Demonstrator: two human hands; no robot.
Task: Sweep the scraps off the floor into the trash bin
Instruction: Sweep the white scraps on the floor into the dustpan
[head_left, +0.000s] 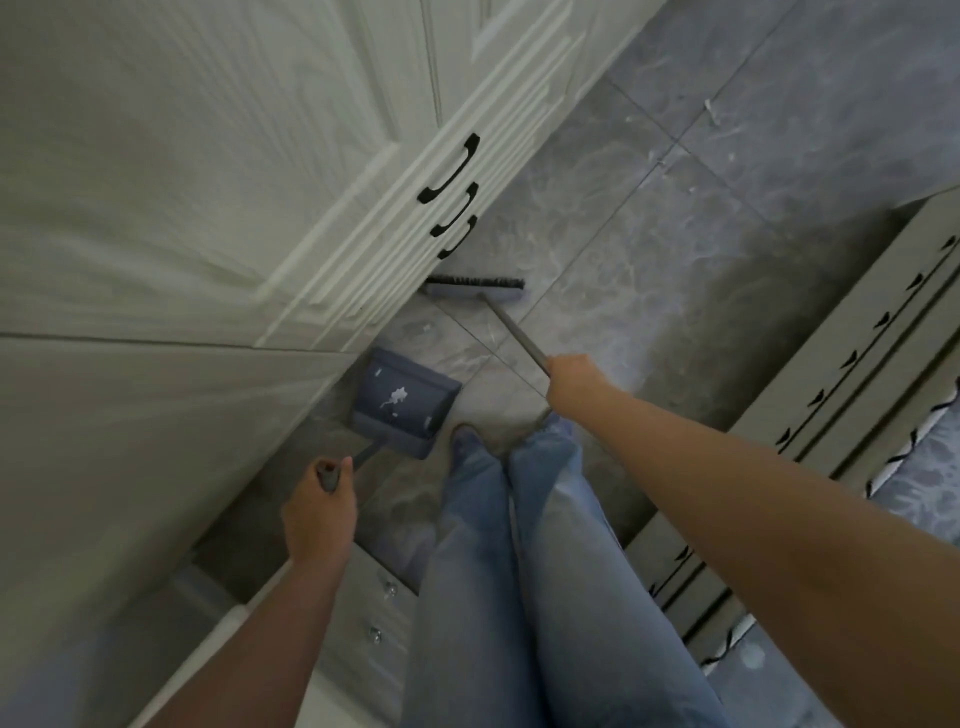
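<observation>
Scraps (393, 399) in dustpan (404, 402), broom (475, 288) beyond.

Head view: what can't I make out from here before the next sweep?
- Trash bin: not in the head view at all.
- Broom head: its left end sits by the cabinet base; scraps beneath the bristles are hidden.
- White specks far across the floor: too small and blurred to identify.
- Dustpan contents: white bits, count unclear.
- Feet: mostly covered by jeans.
</observation>
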